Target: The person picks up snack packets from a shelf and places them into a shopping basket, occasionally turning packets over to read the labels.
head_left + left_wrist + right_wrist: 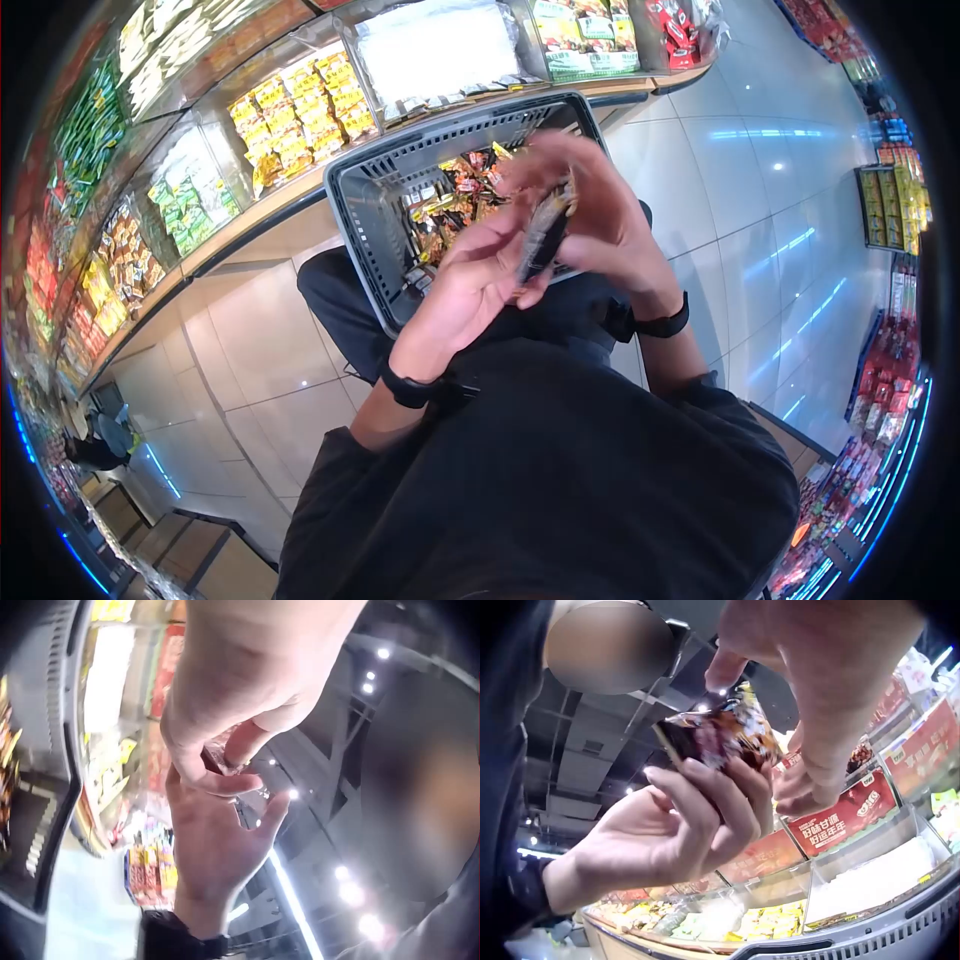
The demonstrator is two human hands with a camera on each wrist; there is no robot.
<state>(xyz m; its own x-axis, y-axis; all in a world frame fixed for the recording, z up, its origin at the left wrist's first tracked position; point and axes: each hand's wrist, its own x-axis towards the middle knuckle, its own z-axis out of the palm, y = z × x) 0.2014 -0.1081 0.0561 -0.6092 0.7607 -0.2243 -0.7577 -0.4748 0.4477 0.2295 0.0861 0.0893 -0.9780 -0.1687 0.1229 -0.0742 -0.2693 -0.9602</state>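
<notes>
A small shiny snack packet (543, 243), dark with brown and yellow print, is gripped by the left hand (465, 285) above the basket's near side. The left hand's fingers curl along the lower part of the packet (731, 739) in the right wrist view. Blurred in the head view, the right hand (610, 215) arches round the other side, thumb and fingers spread apart. Its thumb is close to the packet's upper edge in the right wrist view; contact is unclear. The left wrist view shows the left hand (247, 675) covering most of the packet (221, 752).
A grey plastic basket (357, 235) holds several similar packets (440, 215) beneath the hands. Shelf bins with yellow packets (300, 110), green packets (190, 190) and white bags (435, 50) line the far side. Tiled floor (730, 210) lies to the right, with more shelves beyond.
</notes>
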